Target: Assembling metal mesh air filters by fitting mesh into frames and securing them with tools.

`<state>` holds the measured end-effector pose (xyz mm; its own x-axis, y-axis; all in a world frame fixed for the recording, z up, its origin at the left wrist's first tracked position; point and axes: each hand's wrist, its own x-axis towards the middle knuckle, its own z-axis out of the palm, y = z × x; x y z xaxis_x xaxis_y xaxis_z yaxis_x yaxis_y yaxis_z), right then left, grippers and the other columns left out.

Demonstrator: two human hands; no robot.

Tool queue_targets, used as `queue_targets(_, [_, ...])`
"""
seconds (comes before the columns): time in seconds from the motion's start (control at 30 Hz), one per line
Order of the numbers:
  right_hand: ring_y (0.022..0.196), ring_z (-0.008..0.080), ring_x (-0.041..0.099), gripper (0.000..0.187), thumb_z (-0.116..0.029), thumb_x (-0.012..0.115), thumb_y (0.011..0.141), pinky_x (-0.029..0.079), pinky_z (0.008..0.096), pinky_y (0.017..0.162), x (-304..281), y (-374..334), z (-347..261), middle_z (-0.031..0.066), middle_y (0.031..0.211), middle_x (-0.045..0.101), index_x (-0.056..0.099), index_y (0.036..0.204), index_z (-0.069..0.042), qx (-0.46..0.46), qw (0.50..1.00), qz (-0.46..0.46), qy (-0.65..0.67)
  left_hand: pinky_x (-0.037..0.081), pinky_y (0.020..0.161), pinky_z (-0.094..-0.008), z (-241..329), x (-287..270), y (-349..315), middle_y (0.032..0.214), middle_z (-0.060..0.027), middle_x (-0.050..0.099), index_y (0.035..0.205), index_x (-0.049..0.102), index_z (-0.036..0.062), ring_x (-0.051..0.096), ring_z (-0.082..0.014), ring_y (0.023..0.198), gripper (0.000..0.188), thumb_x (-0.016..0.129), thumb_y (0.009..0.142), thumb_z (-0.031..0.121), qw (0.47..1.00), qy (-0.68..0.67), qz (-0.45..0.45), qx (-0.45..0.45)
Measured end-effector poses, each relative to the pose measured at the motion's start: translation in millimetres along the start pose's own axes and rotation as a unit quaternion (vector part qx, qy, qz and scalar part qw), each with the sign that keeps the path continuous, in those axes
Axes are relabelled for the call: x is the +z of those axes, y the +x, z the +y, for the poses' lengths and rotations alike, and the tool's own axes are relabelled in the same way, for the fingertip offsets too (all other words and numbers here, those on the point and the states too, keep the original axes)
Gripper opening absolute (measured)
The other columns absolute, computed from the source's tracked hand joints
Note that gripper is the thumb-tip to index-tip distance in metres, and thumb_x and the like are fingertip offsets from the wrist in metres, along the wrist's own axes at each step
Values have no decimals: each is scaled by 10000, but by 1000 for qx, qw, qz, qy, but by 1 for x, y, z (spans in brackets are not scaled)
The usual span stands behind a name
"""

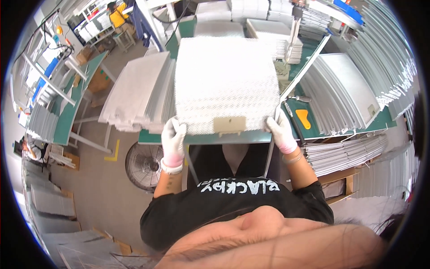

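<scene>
A wide white mesh panel (226,85) is held over the green table, its near edge facing me. On that edge sits a small beige rectangular plate (230,124). My left hand (173,139), in a white glove, grips the panel's near left corner, thumb on top. At the near right corner, my right hand (282,132), gloved as well, closes on the edge. The fingers beneath the panel are hidden. Just right of my right hand, a yellow scraper-like tool (303,119) and a screwdriver (299,98) lie on the table.
A stack of pale panels (136,89) overhangs the table's left side. More framed panels (342,85) stand on the right, with another pile (345,150) below. A metal bar (307,67) slants up beside the held panel. A floor fan (144,166) stands lower left; a person (118,18) is far off.
</scene>
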<state>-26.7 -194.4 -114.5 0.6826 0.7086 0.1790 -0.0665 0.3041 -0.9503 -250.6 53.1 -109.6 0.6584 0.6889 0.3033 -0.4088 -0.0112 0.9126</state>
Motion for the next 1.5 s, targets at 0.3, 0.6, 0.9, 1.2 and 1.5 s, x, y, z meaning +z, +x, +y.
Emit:
queue_targets(0.3, [656,4,394,80,-68,613,929,362,193,589,11,55,-69,-87,746,526,591,862,-30,-164,977,63,-119,442,900,-265,66,20,76,1191,-117,604,1290,484,-74,564,-139,1035,336,442,1025,129,981,80,-44,172])
queue_targets(0.6, [872,81,589,260,-48,597,940,474,243,783,7,106,-51,29,1018,661,570,1188,26,-307,941,123,-68,489,814,-238,-4,51,133,1089,-63,649,1201,543,-36,608,-96,939,304,601,903,-37,972,80,-14,219])
queue_targets(0.9, [976,176,620,426,-114,647,851,486,323,898,-60,73,55,88,1065,662,545,1240,30,-129,958,50,-250,458,968,-302,-118,-2,80,1259,-113,576,1346,434,-49,570,-165,1123,491,615,895,26,993,112,-44,13])
queue_targets(1.2, [924,80,590,209,-26,594,938,465,241,849,-24,111,-64,40,1031,668,582,1139,29,-168,978,69,-105,460,869,-239,-13,10,152,1106,-67,647,1194,567,-48,589,-93,979,287,573,906,-43,982,0,-142,126])
queue_targets(1.5, [968,102,594,254,-62,610,942,462,272,900,-20,88,-24,57,1083,667,576,1175,31,-202,973,72,-88,474,876,-269,-35,19,108,1101,-59,659,1192,581,-43,596,-98,987,283,621,920,24,986,19,-112,125])
